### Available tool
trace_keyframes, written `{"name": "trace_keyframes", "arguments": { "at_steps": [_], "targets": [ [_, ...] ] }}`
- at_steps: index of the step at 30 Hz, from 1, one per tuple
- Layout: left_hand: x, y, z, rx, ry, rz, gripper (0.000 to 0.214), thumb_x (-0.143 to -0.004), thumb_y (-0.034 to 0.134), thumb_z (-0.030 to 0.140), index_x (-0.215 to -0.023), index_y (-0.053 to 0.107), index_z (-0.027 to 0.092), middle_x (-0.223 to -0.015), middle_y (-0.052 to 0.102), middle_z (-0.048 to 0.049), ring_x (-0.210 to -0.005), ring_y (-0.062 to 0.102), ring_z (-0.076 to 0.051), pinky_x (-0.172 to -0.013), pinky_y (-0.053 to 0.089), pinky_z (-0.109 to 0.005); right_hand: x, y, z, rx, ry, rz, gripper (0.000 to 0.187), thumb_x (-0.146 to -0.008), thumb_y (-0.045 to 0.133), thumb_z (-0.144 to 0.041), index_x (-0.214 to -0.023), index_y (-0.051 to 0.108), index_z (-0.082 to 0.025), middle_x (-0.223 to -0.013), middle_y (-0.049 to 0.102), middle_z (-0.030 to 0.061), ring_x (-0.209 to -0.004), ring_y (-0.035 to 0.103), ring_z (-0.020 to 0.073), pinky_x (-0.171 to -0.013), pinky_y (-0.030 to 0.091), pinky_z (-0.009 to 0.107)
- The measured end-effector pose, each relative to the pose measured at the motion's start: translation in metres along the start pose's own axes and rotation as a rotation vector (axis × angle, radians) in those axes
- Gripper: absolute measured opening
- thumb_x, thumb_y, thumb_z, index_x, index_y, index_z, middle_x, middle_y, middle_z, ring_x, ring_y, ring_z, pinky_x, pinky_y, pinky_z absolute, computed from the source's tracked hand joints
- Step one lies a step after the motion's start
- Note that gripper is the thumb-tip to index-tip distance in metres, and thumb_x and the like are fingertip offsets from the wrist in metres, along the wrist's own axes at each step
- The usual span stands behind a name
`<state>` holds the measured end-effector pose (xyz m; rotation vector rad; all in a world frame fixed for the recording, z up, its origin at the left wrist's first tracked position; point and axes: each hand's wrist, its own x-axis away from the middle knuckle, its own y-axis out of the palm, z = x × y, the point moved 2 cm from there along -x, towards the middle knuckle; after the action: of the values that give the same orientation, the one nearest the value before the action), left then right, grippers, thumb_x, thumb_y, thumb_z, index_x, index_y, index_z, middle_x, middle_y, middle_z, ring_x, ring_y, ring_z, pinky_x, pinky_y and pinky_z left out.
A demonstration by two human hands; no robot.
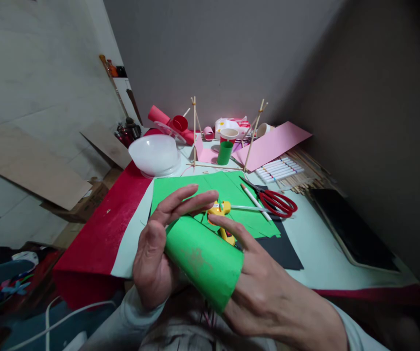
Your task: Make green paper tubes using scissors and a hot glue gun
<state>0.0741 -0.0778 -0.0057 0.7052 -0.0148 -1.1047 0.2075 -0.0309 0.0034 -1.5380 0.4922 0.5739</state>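
Note:
A green paper tube [204, 261] with a brownish scuffed patch lies tilted between my two hands, close to my body. My left hand [155, 258] cups its left end, thumb up and fingers reaching over the far side. At the other end, some fingers of my right hand [261, 282] go into the tube and are hidden there, while one finger stretches along its far outside. Just beyond the tube is a yellow hot glue gun [220, 208] with a clear glue stick out of its back. Under it are green paper sheets [191, 183] over a black sheet [283, 256].
Red-handled scissors [277, 202] and a white pencil [256, 201] lie right of the glue gun. Behind stand a stick frame [194, 131], a small green cup [225, 153] and a white bowl [155, 155]. Markers [281, 169] and a black tablet [352, 229] are at right.

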Motion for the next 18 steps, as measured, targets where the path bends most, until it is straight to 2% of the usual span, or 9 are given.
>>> {"name": "trace_keyframes", "arguments": {
  "at_steps": [2,4,6,8,10,12,14,18],
  "targets": [
    [0.0,-0.001,0.001,-0.005,0.003,-0.023,0.046,-0.103,0.046,0.057,-0.124,0.075,0.028,-0.135,0.075,-0.0045,-0.126,0.068,-0.028,-0.107,0.055,-0.038,0.0,-0.002,0.001,-0.01,-0.075,0.075,0.041,-0.095,0.041,0.002,-0.072,0.068,-0.018,-0.071,0.063,-0.0004,-0.072,0.063,0.014,-0.129,0.036,0.051],
    [0.0,-0.002,0.003,-0.02,-0.025,-0.033,0.049,-0.099,0.052,0.061,-0.126,0.074,0.028,-0.144,0.068,-0.0062,-0.133,0.062,-0.032,-0.11,0.052,-0.043,0.001,-0.004,0.003,-0.01,-0.083,0.14,0.043,-0.093,0.041,0.002,-0.068,0.068,-0.017,-0.065,0.062,0.0007,-0.069,0.062,0.0158,-0.125,0.042,0.052],
    [0.002,-0.003,0.003,-0.003,-0.118,-0.029,0.054,-0.093,0.06,0.064,-0.13,0.071,0.027,-0.147,0.065,-0.01,-0.133,0.06,-0.037,-0.109,0.052,-0.049,0.003,-0.003,0.005,0.008,-0.046,0.174,0.042,-0.091,0.042,0.001,-0.065,0.069,-0.017,-0.062,0.061,0.0015,-0.066,0.061,0.0169,-0.123,0.043,0.053],
    [0.005,-0.004,0.001,0.051,-0.267,-0.006,0.058,-0.088,0.067,0.063,-0.133,0.067,0.025,-0.144,0.066,-0.0125,-0.131,0.061,-0.039,-0.108,0.051,-0.051,0.004,-0.001,0.005,0.059,-0.007,0.206,0.039,-0.089,0.045,0.0,-0.063,0.068,-0.018,-0.058,0.056,0.0,-0.061,0.057,0.0161,-0.124,0.042,0.053],
    [0.007,-0.004,-0.002,0.095,-0.394,0.04,0.057,-0.088,0.07,0.058,-0.134,0.065,0.024,-0.136,0.07,-0.0124,-0.126,0.064,-0.037,-0.105,0.052,-0.049,0.003,0.002,0.005,0.133,0.023,0.228,0.036,-0.088,0.047,0.001,-0.065,0.069,-0.018,-0.057,0.055,-0.001,-0.063,0.057,0.0164,-0.126,0.039,0.053],
    [0.008,-0.004,-0.004,0.107,-0.437,0.092,0.053,-0.088,0.072,0.05,-0.134,0.064,0.025,-0.126,0.074,-0.0106,-0.118,0.068,-0.034,-0.099,0.055,-0.046,0.003,0.006,0.005,0.191,0.063,0.239,0.034,-0.089,0.048,0.001,-0.072,0.07,-0.018,-0.061,0.057,-0.0004,-0.074,0.063,0.0188,-0.127,0.036,0.054],
    [0.006,-0.002,-0.004,0.093,-0.421,0.122,0.049,-0.088,0.074,0.044,-0.132,0.064,0.026,-0.117,0.076,-0.0087,-0.113,0.07,-0.032,-0.093,0.058,-0.042,0.003,0.012,0.003,0.226,0.097,0.207,0.032,-0.09,0.048,0.001,-0.078,0.072,-0.017,-0.067,0.06,0.0001,-0.081,0.064,0.0201,-0.129,0.031,0.057],
    [-0.001,0.001,-0.002,0.022,-0.35,0.123,0.042,-0.086,0.076,0.037,-0.125,0.068,0.025,-0.108,0.073,-0.0066,-0.103,0.07,-0.025,-0.084,0.058,-0.031,0.009,0.021,-0.004,0.303,0.097,0.083,0.029,-0.092,0.05,0.001,-0.088,0.074,-0.015,-0.08,0.069,0.0022,-0.082,0.063,0.0203,-0.131,0.022,0.061]
  ]
}}
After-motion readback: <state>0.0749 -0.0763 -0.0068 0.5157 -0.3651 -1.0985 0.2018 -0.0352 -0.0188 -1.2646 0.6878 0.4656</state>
